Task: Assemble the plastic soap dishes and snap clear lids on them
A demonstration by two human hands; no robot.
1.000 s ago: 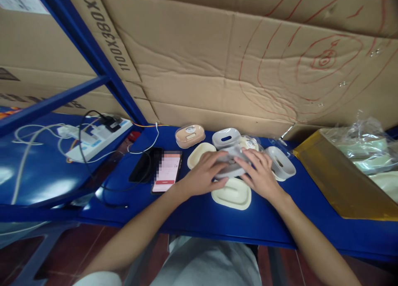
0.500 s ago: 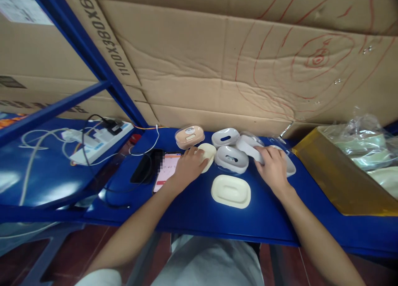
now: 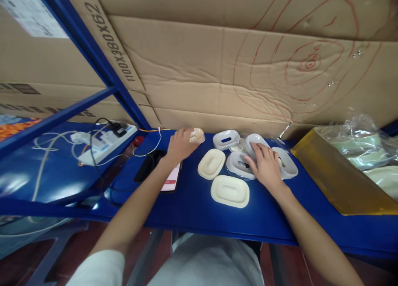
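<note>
My left hand (image 3: 182,144) reaches over the peach oval dish (image 3: 198,135) at the back, its fingers closed round the dish's left side. My right hand (image 3: 265,163) has its fingers on a grey-white dish (image 3: 256,141), thumb near another grey slotted dish (image 3: 238,166). A further pale slotted dish (image 3: 226,139) stands behind, and one more (image 3: 287,166) lies right of my right hand, in clear plastic. Two cream shallow dishes lie nearer me, one tilted (image 3: 211,164), one straight (image 3: 230,191).
A phone with a lit screen (image 3: 170,181) and a dark phone (image 3: 144,168) lie at left on the blue table (image 3: 199,213). Beyond them is a white power strip (image 3: 105,145) with cables. An amber-sided box (image 3: 336,174) holds wrapped green pieces. Cardboard forms the back.
My left hand has moved from the cream dish to the peach one. The cream dish lies uncovered, nearer me. The grey-white dish under my right hand has turned and now rests flatter, farther back.
</note>
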